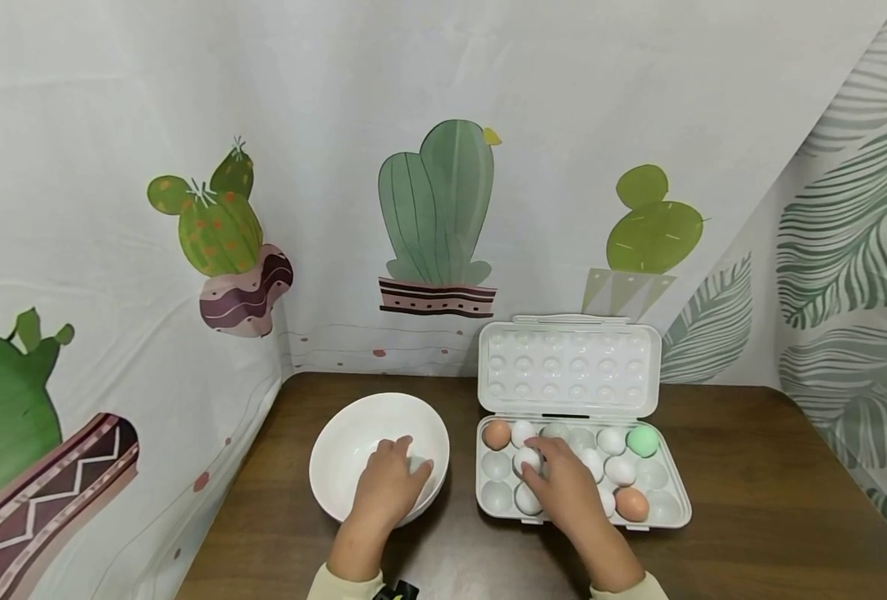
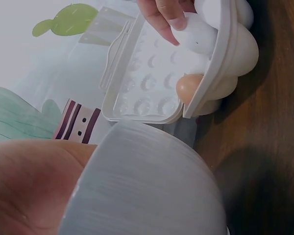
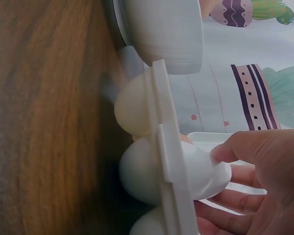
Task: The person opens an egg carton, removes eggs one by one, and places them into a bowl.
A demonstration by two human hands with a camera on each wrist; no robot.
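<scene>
My left hand [image 1: 389, 483] reaches into the white bowl [image 1: 338, 467], its thumb and fingers curled round a pale egg [image 1: 416, 463] that is mostly hidden. The bowl's wall [image 2: 147, 186] covers the fingers in the left wrist view. Over the left part of the white egg carton [image 1: 569, 367], my right hand [image 1: 569, 479] pinches a white egg [image 1: 528, 460] between thumb and fingers, in the middle row. This egg [image 3: 218, 180] shows above the carton rim in the right wrist view. Just below it in the head view sits another white egg [image 1: 528, 499].
The carton lid stands open at the back. Other eggs sit in its cups: a brown egg [image 1: 497, 434] at back left, a green egg [image 1: 643, 441] at back right, another brown egg [image 1: 632, 504] in front and several white ones. A patterned cloth [image 1: 323, 250] hangs behind the wooden table [image 1: 744, 483].
</scene>
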